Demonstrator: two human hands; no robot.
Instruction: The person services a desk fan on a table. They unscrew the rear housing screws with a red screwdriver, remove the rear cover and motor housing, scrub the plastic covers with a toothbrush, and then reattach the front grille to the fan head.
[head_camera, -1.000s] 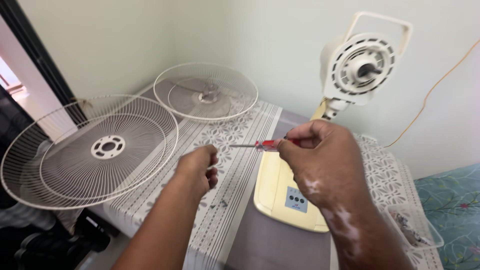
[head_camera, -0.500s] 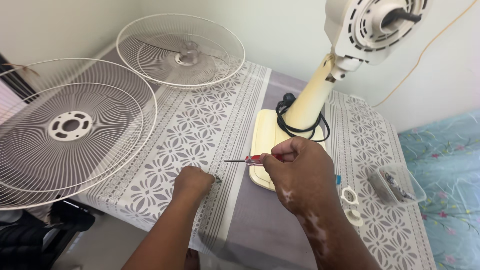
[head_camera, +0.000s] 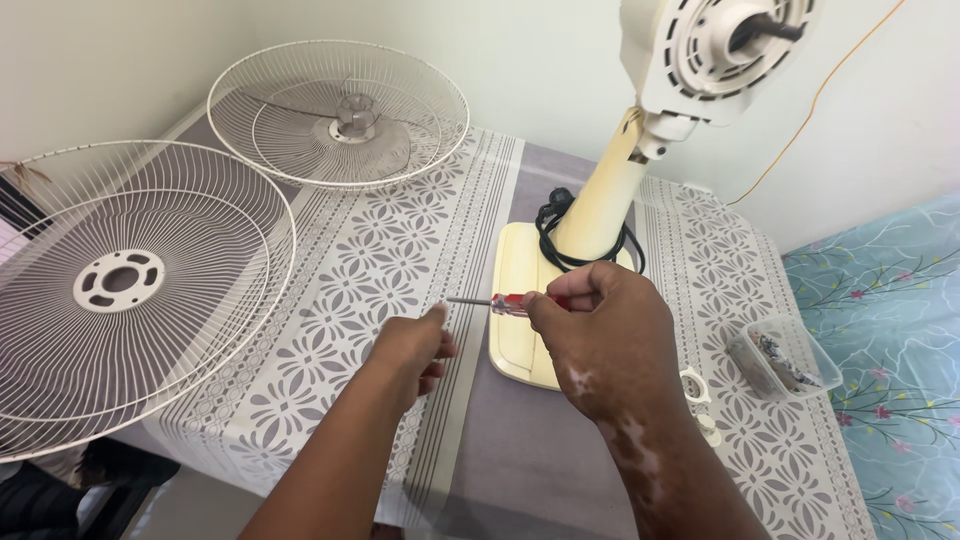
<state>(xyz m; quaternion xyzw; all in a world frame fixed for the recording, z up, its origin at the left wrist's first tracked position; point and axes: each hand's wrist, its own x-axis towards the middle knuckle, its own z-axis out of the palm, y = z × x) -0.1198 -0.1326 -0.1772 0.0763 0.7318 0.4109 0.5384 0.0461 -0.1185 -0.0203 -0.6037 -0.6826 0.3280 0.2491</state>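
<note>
Head view | your right hand (head_camera: 610, 340) grips red-handled screwdriver (head_camera: 500, 303) over fan base (head_camera: 520, 300) | left hand (head_camera: 410, 350) curled, fingertip at its tip | both fan guards (head_camera: 120, 290) already off, motor housing (head_camera: 715, 55) bare.

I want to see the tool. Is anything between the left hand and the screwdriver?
Nothing visible. The left hand has a fingertip right at the metal tip of the screwdriver, whose red handle the right hand grips.
</note>
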